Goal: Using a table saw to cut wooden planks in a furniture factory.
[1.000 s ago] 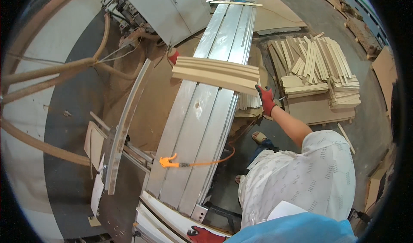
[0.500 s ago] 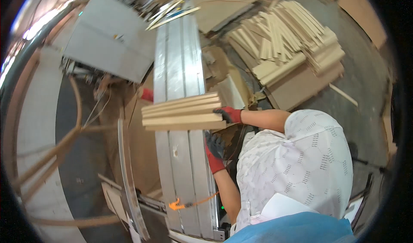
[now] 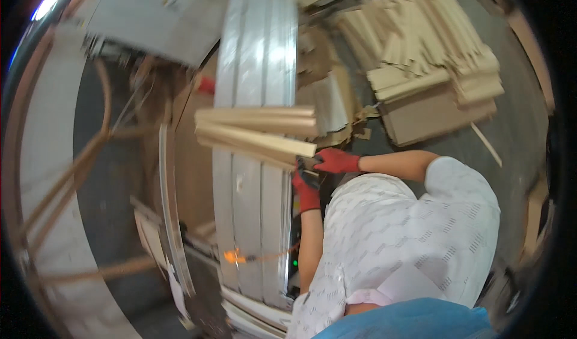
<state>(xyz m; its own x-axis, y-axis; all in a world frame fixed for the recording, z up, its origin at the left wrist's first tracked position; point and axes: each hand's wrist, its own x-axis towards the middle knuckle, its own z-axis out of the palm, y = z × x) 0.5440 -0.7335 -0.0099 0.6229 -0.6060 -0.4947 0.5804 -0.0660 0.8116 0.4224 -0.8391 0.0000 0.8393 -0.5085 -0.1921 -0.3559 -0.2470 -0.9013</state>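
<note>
Both red-gloved hands, left hand [image 3: 307, 190] and right hand [image 3: 336, 160], grip the near end of a bundle of pale wooden slats [image 3: 257, 134], held across the long grey metal worktop [image 3: 255, 69]. Bundle lifted, seemingly not set down yet; big pile of similar slats [image 3: 430, 57] waits beyond the worktop's right edge.

We are seeing pale, matt bare-wood boards [image 3: 255, 135] gripped in red cloth gloves on the left hand [image 3: 307, 190] and right hand [image 3: 336, 160], lying over a smooth, faintly glossy grey metal table [image 3: 255, 69], with rough-sawn wooden offcuts [image 3: 433, 63] far right.

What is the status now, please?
Left hand and right hand grip the wooden strips over the metal bench. Nothing in the way.
</note>
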